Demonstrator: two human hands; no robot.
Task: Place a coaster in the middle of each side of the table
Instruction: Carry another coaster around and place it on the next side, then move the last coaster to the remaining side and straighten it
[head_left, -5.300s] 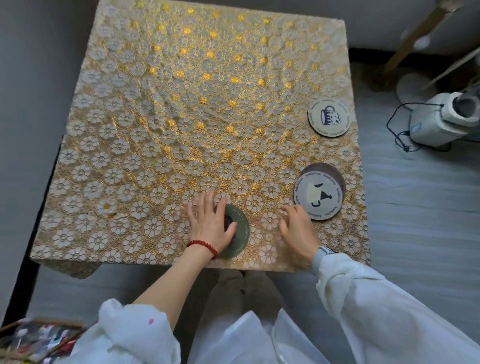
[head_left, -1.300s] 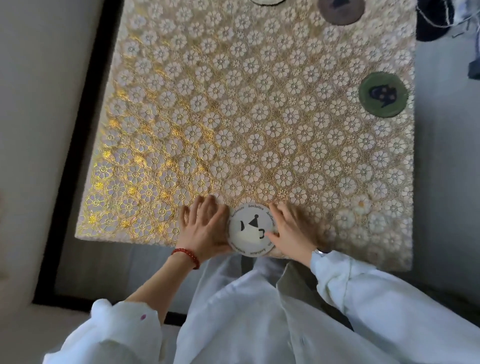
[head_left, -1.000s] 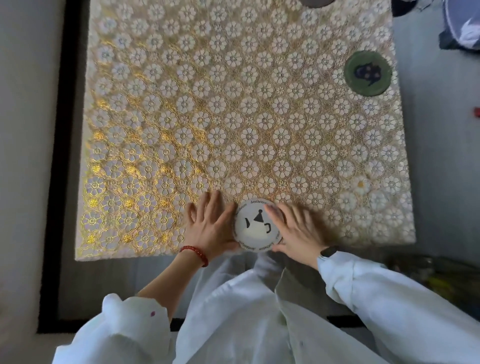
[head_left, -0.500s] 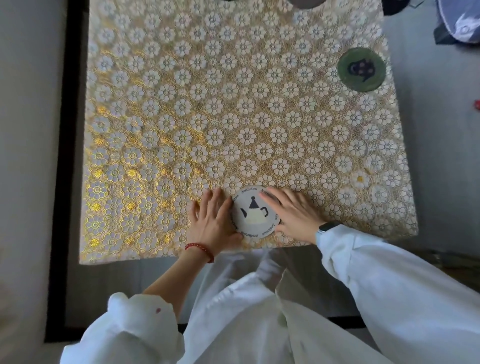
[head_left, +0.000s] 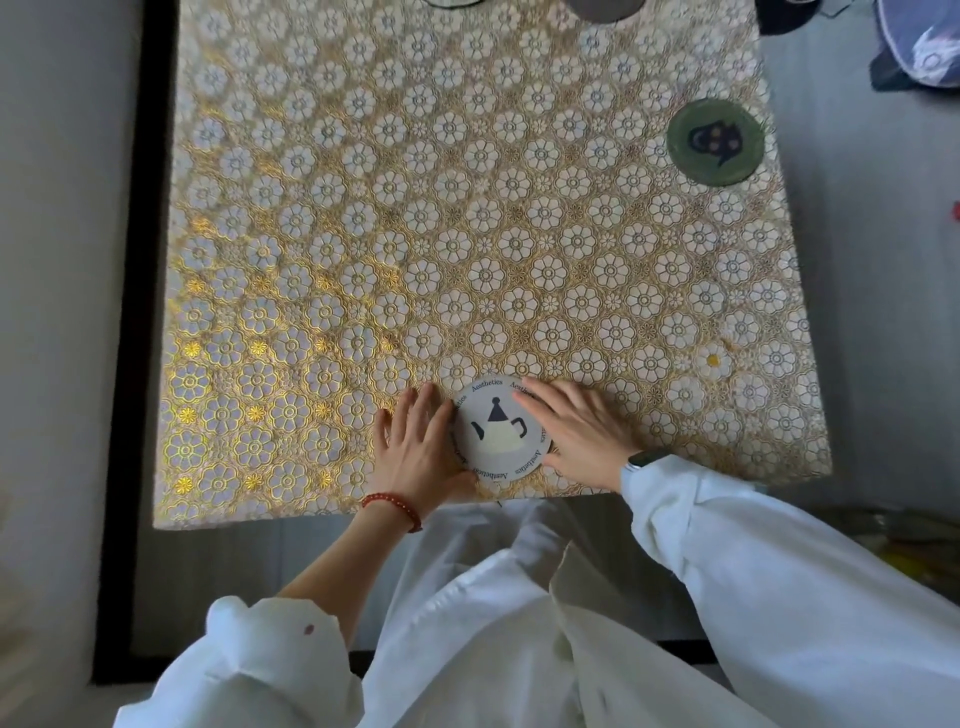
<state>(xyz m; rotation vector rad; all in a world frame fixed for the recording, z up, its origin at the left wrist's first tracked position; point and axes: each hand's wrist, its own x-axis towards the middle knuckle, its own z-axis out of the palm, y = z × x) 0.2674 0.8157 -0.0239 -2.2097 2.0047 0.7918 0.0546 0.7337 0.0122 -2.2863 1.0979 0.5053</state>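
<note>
Floral-clothed bench (head_left: 467, 234) on grey floor (head_left: 872, 312). Four coasters: white coaster (head_left: 501, 434) at 6 o'clock, green coaster (head_left: 716, 142) at 2, two cut off at 12. Left hand (head_left: 418, 454) and right hand (head_left: 582, 434) lie flat beside the white one, each grip open, holding nothing.

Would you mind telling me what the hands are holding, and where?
Nothing is lifted: both hands lie flat, fingers pressing opposite edges of the white teapot coaster on the table.

A gold and white floral lace tablecloth (head_left: 467, 234) covers the tabletop. Grey flooring (head_left: 872, 312) lies to the right. A black strip (head_left: 124, 338) runs along the floor at left, beside a pale grey surface (head_left: 57, 260). A blurred dark bundle with a blue-white item (head_left: 919, 47) sits at upper right.
</note>
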